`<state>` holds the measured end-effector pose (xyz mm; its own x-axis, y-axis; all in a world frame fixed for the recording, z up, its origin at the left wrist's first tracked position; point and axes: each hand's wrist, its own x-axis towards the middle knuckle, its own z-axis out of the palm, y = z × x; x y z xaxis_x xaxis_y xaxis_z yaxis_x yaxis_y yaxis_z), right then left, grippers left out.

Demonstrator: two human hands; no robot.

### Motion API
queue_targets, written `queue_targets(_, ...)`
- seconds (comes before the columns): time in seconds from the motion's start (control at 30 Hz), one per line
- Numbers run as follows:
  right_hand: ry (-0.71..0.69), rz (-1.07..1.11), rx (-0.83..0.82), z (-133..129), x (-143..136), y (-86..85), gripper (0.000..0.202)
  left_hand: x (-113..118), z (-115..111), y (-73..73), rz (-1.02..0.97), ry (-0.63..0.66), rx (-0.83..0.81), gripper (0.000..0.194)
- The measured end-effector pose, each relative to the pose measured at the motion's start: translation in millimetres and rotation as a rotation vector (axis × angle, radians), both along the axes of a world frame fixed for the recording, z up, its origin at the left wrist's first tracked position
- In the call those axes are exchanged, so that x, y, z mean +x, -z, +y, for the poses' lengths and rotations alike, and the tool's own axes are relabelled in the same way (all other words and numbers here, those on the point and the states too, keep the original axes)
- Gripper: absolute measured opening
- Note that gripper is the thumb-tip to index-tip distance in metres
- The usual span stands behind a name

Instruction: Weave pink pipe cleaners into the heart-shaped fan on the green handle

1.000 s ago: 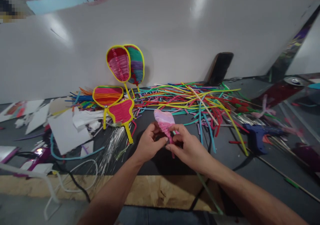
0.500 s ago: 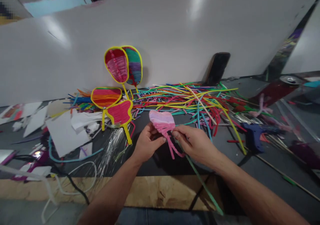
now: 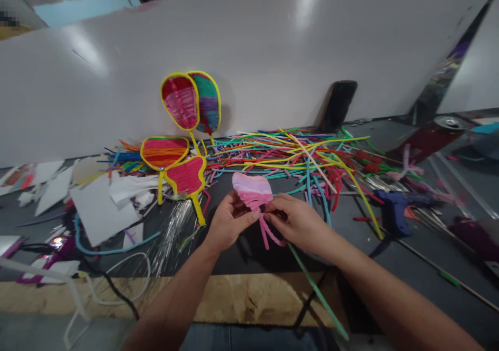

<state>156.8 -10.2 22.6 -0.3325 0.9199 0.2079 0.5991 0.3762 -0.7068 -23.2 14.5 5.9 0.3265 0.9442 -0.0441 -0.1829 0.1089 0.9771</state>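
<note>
A pink and lilac piece of wound pipe cleaners [image 3: 253,189] is held above the dark table, with loose pink ends hanging below it. My left hand [image 3: 230,221] is closed on its left side, thumb near the narrow base. At the right of the base, my right hand [image 3: 296,218] pinches with thumb and fingers close to the green pipe cleaner [image 3: 317,288], which runs from under that hand down toward the table's front edge. The fingertips hide where the green strand meets the pink piece.
Behind the hands lies a heap of coloured pipe cleaners [image 3: 265,151]. Yellow-edged shapes [image 3: 185,177] and papers [image 3: 103,210] are at left. A phone [image 3: 338,105] leans on the white panel. A blue glue gun [image 3: 397,210] and a can [image 3: 432,138] are at right.
My right hand has shifted slightly left, its fingertips now at the base of the pink piece. The green strand still trails from it. My left hand has barely moved.
</note>
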Motion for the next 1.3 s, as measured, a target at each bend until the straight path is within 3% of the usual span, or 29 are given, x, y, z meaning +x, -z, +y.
queue_targets(0.2, 0.091, 0.129, 0.001, -3, -3, -5.2, 0.011, 2, -1, -1.5, 0.004, -0.011, 0.011, 0.042)
queue_targets(0.33, 0.075, 0.14, 0.109, -10, -9, -5.0, 0.011, 5, -1, -0.5, 0.0, -0.044, 0.028, 0.043)
queue_targets(0.43, 0.031, 0.029, 0.247, -15, -13, -3.5, 0.016, 6, 1, 0.7, -0.029, -0.091, 0.026, 0.042)
queue_targets(0.57, -0.006, -0.292, 0.492, -19, -16, -3.5, 0.023, 6, 3, 2.0, -0.094, -0.153, 0.017, 0.039)
queue_targets(0.67, -0.003, -0.44, 0.57, -19, -17, -5.2, 0.029, 6, 4, 2.1, -0.126, -0.156, -0.006, 0.04)
queue_targets(1.07, -0.076, -0.188, 0.255, -9, -5, -0.3, 0.041, 0, 5, -5.1, -0.209, -0.1, -0.07, 0.051)
queue_targets(1.3, -0.029, -0.032, 0.183, -9, -10, 3.9, 0.027, 0, 5, -3.4, -0.162, -0.078, -0.011, 0.049)
